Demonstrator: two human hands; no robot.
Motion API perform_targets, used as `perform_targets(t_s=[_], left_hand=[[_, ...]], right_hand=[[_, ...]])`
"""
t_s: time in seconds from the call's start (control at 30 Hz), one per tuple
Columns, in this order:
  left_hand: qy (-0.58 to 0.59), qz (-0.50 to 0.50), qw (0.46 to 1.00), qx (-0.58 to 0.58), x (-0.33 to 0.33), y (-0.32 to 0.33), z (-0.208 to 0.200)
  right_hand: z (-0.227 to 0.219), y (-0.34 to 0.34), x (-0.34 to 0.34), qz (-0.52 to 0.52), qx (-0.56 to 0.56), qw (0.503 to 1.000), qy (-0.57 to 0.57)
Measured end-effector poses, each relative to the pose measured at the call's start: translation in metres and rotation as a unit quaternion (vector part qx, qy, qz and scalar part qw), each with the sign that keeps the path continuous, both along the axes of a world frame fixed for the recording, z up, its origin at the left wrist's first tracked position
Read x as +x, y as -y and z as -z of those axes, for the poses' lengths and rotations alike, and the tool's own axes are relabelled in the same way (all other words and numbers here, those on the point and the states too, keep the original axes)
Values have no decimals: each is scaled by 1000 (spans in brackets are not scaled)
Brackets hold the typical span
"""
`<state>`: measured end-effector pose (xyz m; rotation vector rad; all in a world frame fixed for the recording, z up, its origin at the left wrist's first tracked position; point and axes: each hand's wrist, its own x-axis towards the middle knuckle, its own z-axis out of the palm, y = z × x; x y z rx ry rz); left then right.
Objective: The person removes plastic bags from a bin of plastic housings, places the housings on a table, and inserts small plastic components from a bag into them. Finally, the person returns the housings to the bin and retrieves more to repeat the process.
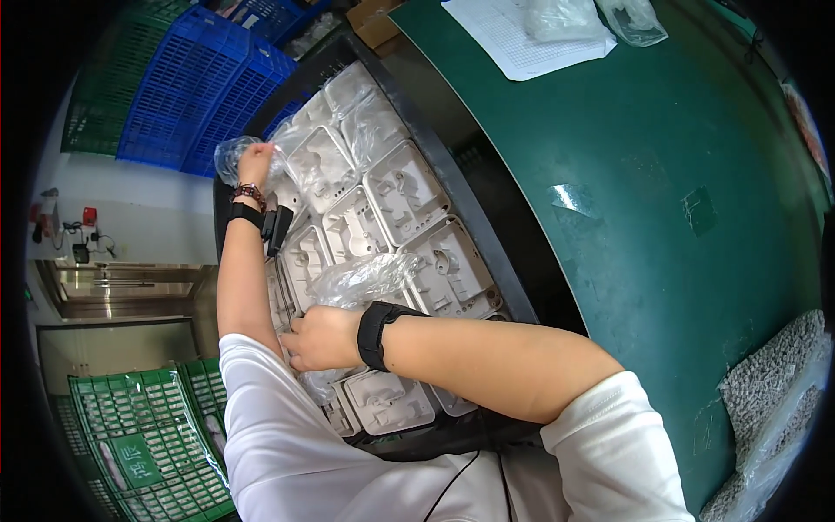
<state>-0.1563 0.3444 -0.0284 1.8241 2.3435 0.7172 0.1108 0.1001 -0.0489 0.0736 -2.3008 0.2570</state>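
My left hand (pixel 255 163) is closed on a clear plastic bag (pixel 230 158) at the far left rim of a black crate (pixel 491 252). The crate holds rows of off-white moulded plastic housings (pixel 404 193), open side up, with ribs and round holes inside. Nearer to me, my right hand (pixel 326 339) is curled over the housings, its fingers pinched on crumpled clear plastic film (pixel 365 277) that shows above and below the hand. Its fingertips are partly hidden. More clear film (pixel 372 130) lies over the far housings.
A green-topped table (pixel 644 261) stands right of the crate, bearing a paper sheet (pixel 504 39), clear bags (pixel 633 19) and grey bubble wrap (pixel 774 391). Blue crates (pixel 196 91) are stacked at the far left. Green baskets (pixel 130 435) stand at the near left.
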Motion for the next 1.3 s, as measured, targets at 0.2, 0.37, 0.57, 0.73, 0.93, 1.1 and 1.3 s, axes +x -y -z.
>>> perform_targets(t_s=[0.2, 0.37, 0.57, 0.73, 0.93, 1.1, 1.3], left_hand=[[-14, -42, 957, 285, 3, -13, -46], [22, -71, 865, 496, 35, -9, -86], [-187, 206, 926, 254, 134, -11, -46], [-199, 253, 929, 180, 130, -9, 19], [-228, 31, 960, -161, 143, 1, 25], [-287, 10, 956, 58, 145, -2, 27], [-474, 178, 851, 141, 121, -2, 11]], right_hand=[[-2, -3, 1, -16, 9, 1000, 11], [-3, -4, 4, 5, -3, 1000, 10], [13, -8, 7, 23, -6, 997, 76], [13, 1, -9, 12, -29, 996, 89], [16, 0, -12, 17, -24, 994, 107], [19, -4, -13, 25, -23, 992, 124], [18, -9, -5, 37, 22, 990, 132]])
